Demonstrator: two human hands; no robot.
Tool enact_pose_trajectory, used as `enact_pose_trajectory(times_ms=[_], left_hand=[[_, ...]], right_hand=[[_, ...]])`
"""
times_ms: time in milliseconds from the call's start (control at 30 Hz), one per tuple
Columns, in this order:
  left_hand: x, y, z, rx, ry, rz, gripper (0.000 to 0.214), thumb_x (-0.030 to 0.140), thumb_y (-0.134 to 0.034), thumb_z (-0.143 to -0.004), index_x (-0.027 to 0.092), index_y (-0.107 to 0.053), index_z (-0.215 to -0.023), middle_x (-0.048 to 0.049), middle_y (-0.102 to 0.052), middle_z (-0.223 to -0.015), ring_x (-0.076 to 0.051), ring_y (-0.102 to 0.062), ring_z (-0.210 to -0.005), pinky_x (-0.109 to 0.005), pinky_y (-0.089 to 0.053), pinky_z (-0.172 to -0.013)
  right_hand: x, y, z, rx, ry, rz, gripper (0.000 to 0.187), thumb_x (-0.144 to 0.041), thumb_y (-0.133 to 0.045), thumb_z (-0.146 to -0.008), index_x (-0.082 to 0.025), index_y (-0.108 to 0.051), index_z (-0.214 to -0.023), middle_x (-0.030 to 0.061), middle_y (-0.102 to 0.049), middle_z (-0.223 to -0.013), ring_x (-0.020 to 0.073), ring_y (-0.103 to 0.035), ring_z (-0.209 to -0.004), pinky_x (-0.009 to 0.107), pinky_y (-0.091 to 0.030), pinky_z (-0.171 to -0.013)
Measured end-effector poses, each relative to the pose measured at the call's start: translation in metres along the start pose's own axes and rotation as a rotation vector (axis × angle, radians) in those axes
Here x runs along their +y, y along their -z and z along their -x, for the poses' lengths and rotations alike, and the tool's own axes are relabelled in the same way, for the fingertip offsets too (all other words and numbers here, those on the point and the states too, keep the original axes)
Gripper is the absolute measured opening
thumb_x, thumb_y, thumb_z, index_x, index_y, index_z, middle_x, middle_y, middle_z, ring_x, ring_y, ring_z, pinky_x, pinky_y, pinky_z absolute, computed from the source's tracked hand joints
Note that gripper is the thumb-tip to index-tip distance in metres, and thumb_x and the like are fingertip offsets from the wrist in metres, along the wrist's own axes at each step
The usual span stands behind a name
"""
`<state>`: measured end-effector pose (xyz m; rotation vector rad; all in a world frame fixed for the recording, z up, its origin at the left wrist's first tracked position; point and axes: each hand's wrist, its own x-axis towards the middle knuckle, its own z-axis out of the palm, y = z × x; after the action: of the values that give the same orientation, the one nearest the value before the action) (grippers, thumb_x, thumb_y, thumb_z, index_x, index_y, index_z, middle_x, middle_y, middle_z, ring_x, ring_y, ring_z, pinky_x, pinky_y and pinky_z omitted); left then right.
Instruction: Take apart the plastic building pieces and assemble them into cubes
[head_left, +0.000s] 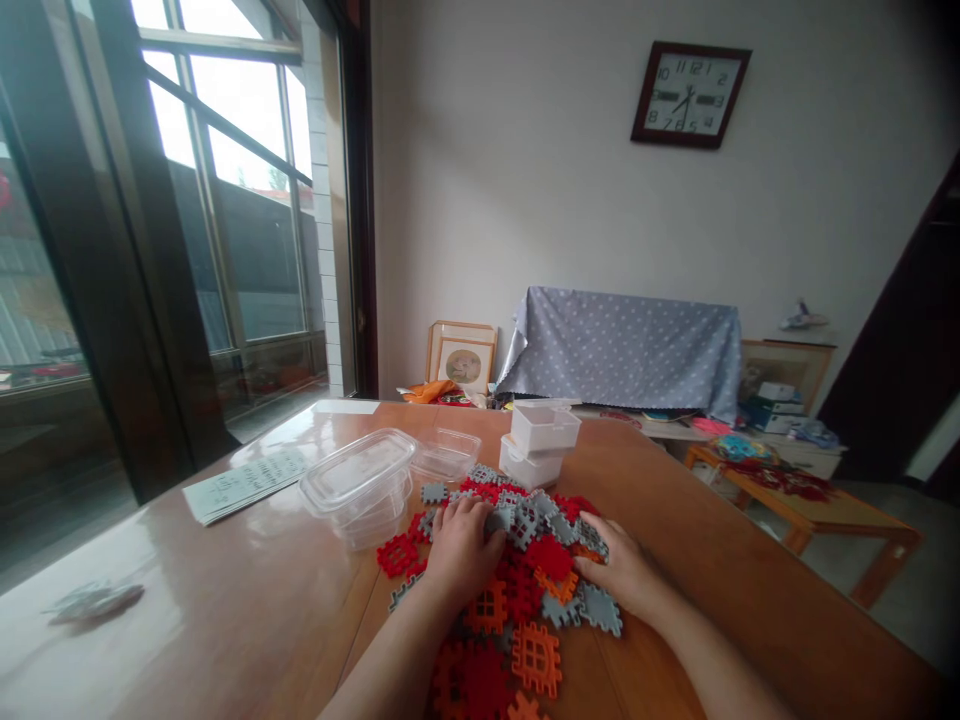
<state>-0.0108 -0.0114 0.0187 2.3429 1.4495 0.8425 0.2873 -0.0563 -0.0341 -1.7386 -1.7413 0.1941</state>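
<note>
A heap of interlocking plastic tiles in red (550, 556), grey (600, 608) and orange (535, 658) lies on the wooden table. On the heap's left side rests my left hand (466, 545), palm down, fingers bent over the tiles and thumb apart from them. A grey tile (501, 517) lies by its thumb and forefinger; its fingertips are partly hidden. At the right edge, my right hand (621, 568) has thumb and fingers spread around grey and orange tiles, touching the heap. Some tiles have window-like grids, others are solid.
Clear plastic containers (360, 485) are stacked left of the heap, with another clear tray (448, 455) behind. White boxes (544, 430) stand stacked beyond the tiles. Written paper sheets (244, 485) and a crumpled clear packet (94, 602) lie left. A low wooden table (840, 505) stands right.
</note>
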Motion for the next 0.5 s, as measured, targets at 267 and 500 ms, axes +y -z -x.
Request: enact_pose_trajectory(times_ms=[267, 500], left_hand=[[-0.003, -0.003, -0.001, 0.018, 0.012, 0.005, 0.029, 0.042, -0.061, -0.087, 0.028, -0.069, -0.111, -0.0082, -0.064, -0.127, -0.032, -0.055, -0.118, -0.046, -0.039, -0.104], [-0.004, -0.003, -0.001, 0.015, 0.018, 0.016, 0.03, 0.044, -0.061, -0.087, 0.027, -0.069, -0.11, -0.009, -0.064, -0.125, -0.032, -0.056, -0.116, -0.045, -0.04, -0.102]], right_hand=[[0.001, -0.003, -0.003, 0.066, 0.001, 0.08, 0.049, -0.033, -0.066, -0.073, -0.023, -0.069, -0.121, 0.0092, -0.07, -0.115, 0.0283, -0.066, -0.11, 0.04, -0.05, -0.096], [-0.002, 0.015, 0.001, 0.129, -0.128, 0.09, 0.042, -0.034, -0.055, -0.079, -0.029, -0.065, -0.12, 0.0001, -0.077, -0.086, 0.0226, -0.071, -0.074, 0.03, -0.049, -0.066]])
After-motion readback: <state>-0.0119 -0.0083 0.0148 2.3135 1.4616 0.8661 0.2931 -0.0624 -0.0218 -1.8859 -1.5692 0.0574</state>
